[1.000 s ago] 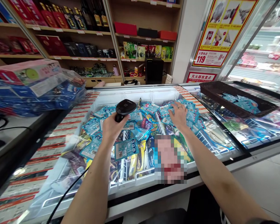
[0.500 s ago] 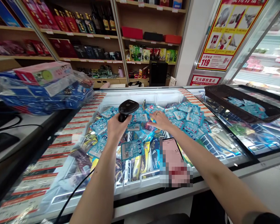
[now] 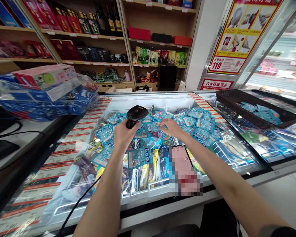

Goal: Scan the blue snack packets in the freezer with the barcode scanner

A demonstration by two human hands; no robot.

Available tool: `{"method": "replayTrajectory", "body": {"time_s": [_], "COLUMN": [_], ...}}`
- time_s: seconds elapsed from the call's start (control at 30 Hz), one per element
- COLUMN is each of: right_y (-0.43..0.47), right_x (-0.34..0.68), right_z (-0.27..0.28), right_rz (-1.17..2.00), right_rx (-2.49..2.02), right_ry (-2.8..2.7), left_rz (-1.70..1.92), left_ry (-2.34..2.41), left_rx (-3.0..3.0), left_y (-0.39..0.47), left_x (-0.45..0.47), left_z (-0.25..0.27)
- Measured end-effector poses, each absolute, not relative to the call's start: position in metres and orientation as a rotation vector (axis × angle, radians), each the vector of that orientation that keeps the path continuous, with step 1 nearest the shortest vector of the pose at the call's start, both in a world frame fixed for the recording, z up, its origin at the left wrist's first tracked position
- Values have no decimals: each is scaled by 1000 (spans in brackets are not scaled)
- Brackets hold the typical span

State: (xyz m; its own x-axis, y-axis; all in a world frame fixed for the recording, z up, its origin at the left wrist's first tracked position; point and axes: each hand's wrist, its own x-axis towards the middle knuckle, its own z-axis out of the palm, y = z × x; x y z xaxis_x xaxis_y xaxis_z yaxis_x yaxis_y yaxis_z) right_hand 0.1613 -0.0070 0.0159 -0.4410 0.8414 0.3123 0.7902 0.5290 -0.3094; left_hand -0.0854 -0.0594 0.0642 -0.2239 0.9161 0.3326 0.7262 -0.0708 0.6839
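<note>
My left hand (image 3: 123,134) is wrapped round the handle of a black barcode scanner (image 3: 137,113), its head pointing away over the glass freezer top. To its right, my right hand (image 3: 171,127) has its fingers curled and pinched at the right edge of a small blue packet (image 3: 152,127). Many similar blue packets lie spread on the glass around both hands, with a heap (image 3: 203,123) to the right. One single packet (image 3: 138,158) lies closer to me. A phone (image 3: 182,164) with a partly blurred screen rests below my right forearm.
A dark basket (image 3: 251,108) with more blue packets stands at the right. Plastic-wrapped boxes (image 3: 49,89) are stacked at the left. The scanner's cable (image 3: 79,202) runs along my left forearm. Under the glass (image 3: 160,191) are frozen goods in wire baskets. Shelves stand behind.
My right hand's fingers have gone from spread over the packets to curled at one packet's edge. The left hand and scanner have shifted very slightly right.
</note>
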Motion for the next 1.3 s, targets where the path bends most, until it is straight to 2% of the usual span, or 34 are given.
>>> {"method": "replayTrajectory", "body": {"time_s": [0.17,0.23,0.43,0.7,1.3], "right_y": [-16,-15,-3,-16,-24], "right_x": [148,148,171,199,203], "right_z": [18,20,16,2,-1], "right_rz": [-53,-45,429,990,856], "right_rx": [-1569,-1618,-1670,-1332,-1252], "right_ry": [-2177,-2171,-1923,-1377,-1327], "left_rz": [1085,1074,1023,908,767], "left_ry": [1917,1894,1797,1569,1614], "left_rx": [1830,1835,1830,1863,1998], "left_y": [-63,-63,-67,-69,-75], "left_x": [-82,-81,-76,-66,-48], "left_z": [66,66,70,69,74]}}
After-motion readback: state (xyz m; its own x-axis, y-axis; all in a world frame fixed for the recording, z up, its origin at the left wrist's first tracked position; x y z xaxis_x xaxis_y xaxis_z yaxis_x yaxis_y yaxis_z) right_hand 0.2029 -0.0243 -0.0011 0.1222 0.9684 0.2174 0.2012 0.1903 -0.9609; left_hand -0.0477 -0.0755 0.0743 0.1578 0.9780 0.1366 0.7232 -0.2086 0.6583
